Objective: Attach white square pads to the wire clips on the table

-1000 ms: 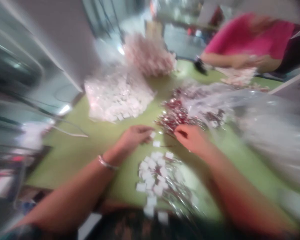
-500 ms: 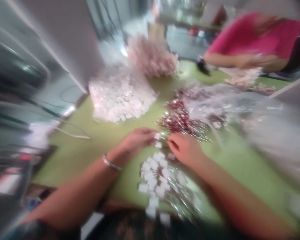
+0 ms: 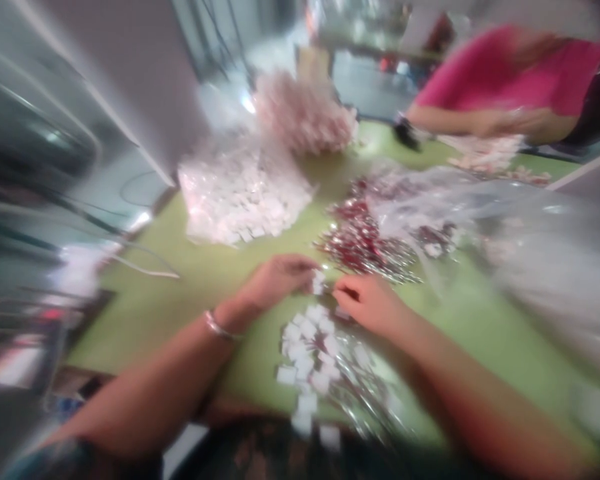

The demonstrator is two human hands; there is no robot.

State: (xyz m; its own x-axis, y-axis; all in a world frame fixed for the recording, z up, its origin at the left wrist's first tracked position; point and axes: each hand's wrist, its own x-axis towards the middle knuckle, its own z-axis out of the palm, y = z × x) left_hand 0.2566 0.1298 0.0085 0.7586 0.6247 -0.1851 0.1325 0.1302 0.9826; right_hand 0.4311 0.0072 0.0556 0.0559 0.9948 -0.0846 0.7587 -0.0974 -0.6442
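My left hand (image 3: 286,279) pinches a small white piece (image 3: 319,281) at its fingertips, above the green table (image 3: 205,293). Close by on the right, my right hand (image 3: 364,297) is closed, thumb and finger together; what it grips, if anything, is too small and blurred to name. Just below both hands lies a pile of white square tags (image 3: 303,347) with thin silvery stems (image 3: 363,380) running toward the lower right. Beyond my right hand is a heap of red and silver stems (image 3: 357,233).
A clear bag of white pieces (image 3: 245,193) sits at the back left, before a pink fluffy bundle (image 3: 305,113). Plastic sheeting (image 3: 480,200) spreads over the right side. Across the table a person in a pink top (image 3: 505,73) handles pale pieces (image 3: 485,157).
The white piece at my left fingertips has turned and looks different in shape. My right hand has shifted very slightly downward. The piles and the person opposite look about the same.
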